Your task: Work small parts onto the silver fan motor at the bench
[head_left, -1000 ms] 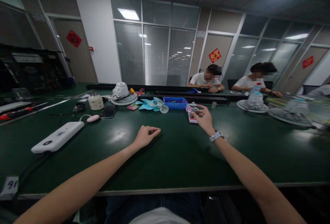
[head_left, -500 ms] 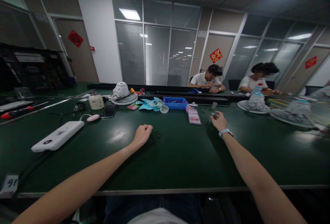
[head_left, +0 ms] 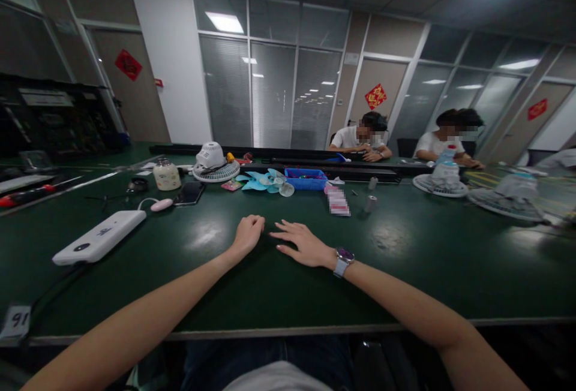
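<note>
My left hand (head_left: 249, 235) rests on the green table (head_left: 252, 301) with its fingers curled closed, and whatever may be inside them is hidden. Just right of it, my right hand (head_left: 306, 245) is spread low over the table, palm down, holding nothing that I can see. Its wrist carries a watch (head_left: 344, 257). Farther off to the right, a small metallic cylinder (head_left: 370, 204) stands on the table, with a similar cylinder (head_left: 373, 183) behind it. A thin small piece (head_left: 354, 193) lies left of these.
At the back are a blue bin (head_left: 306, 180), light-blue fan blades (head_left: 261, 181), a white fan part (head_left: 213, 163) and a pink-and-white packet (head_left: 338, 201). A white power strip (head_left: 101, 237), phone (head_left: 190, 193) and jar (head_left: 167, 175) sit left. Two people (head_left: 360, 139) work opposite.
My right hand has let go of the metallic cylinder, leaving it standing, and moved left with fingers spread. A tiny dark piece seen between my hands earlier is now hidden. My left hand stays put.
</note>
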Demonstrator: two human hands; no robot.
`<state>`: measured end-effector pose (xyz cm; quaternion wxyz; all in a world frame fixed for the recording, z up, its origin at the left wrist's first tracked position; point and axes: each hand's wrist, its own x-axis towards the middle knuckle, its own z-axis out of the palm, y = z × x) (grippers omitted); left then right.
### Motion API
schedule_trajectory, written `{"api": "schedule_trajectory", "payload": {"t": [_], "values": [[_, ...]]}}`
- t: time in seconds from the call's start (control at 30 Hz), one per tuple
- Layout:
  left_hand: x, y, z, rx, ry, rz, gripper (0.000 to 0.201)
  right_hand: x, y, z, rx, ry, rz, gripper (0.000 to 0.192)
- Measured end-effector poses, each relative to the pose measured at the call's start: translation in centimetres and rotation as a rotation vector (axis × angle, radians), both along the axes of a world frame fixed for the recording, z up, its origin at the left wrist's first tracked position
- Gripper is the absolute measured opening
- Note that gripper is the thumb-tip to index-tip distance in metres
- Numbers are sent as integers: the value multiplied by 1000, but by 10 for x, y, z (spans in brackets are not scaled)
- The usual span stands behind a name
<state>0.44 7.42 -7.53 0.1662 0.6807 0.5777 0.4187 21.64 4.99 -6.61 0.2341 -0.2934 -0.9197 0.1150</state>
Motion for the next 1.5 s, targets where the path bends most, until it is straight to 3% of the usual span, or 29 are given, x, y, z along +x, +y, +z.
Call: {"api": "schedule_trajectory", "payload": {"t": [0.2, 0.37, 0.47, 0.67, 0.77, 0.87, 1.03, 1.2, 1.5], "values": [[3, 0, -2, -3, 18, -15, 38, -5, 3, -2, 54, 71, 28, 28], [0, 2, -5, 3, 41, -18, 39, 9, 5, 1, 61, 141, -90, 24], [-1, 4, -7, 2, 49, -28, 41, 42, 22, 11, 132, 176, -271, 22], [-1, 4, -8, 13, 73, -41, 42, 149, 82, 38, 320, 318, -919, 23], [0, 4, -8, 27, 85, -49, 43, 192, 101, 37, 359, 280, -1094, 27], [-1, 5, -9, 31, 88, -53, 43, 215, 113, 29, 370, 239, -1190, 29], [0, 3, -7, 30, 85, -57, 43, 226, 127, 20, 341, 258, -1299, 23], [0, 2, -7, 31, 81, -74, 43, 236, 132, 14, 339, 293, -1347, 30], [2, 0, -5, 22, 85, -67, 41, 265, 142, -1, 262, 365, -1313, 24]]}}
